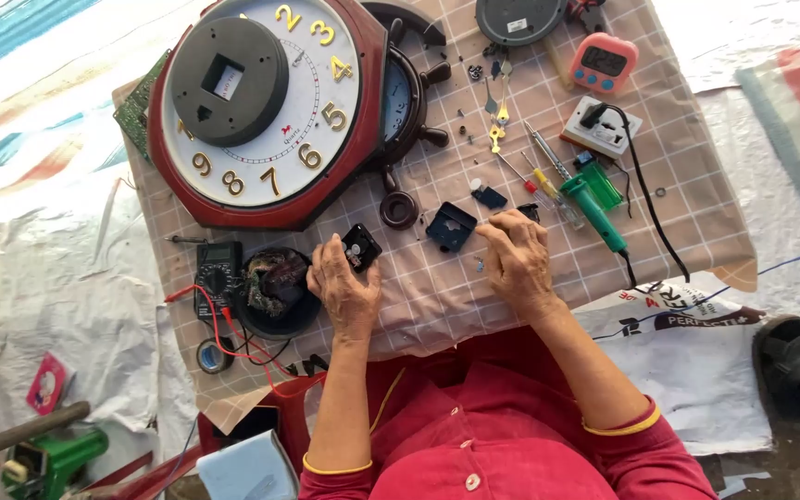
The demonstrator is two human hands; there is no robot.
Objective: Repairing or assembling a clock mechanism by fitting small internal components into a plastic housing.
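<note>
Head view: we look straight down at a low table covered by a tan checked cloth [604, 250], with our two forearms in red sleeves reaching onto it.
Left hand: our left hand [343, 289] grips a small black clock movement [361, 246] between thumb and fingertips, at the near middle of the cloth.
Right hand: our right hand [516, 255] lies palm down on the cloth, fingers loosely curled; we cannot tell whether the fingertips pinch anything. It rests just beside a flat black plastic cover [451, 227].
How the movement handles: we judge it light, rigid and smooth-sided, with small fragile parts inside. Holding it by its outer edges, as now, looks safest.
Behind the hands: a large wall clock [266, 111] with a dark red octagonal frame, white dial and gold numerals lies face up, with a round black disc [229, 81] on top of it. A dark ship's-wheel clock [409, 102] peeks out from beneath its right side.
To the left: a black multimeter [217, 278] with red leads, and a round black bowl [275, 292] of oddments.
To the right: a green soldering iron [594, 208], small screwdrivers [543, 167], a white power socket [602, 130] and a pink digital timer [604, 63].
</note>
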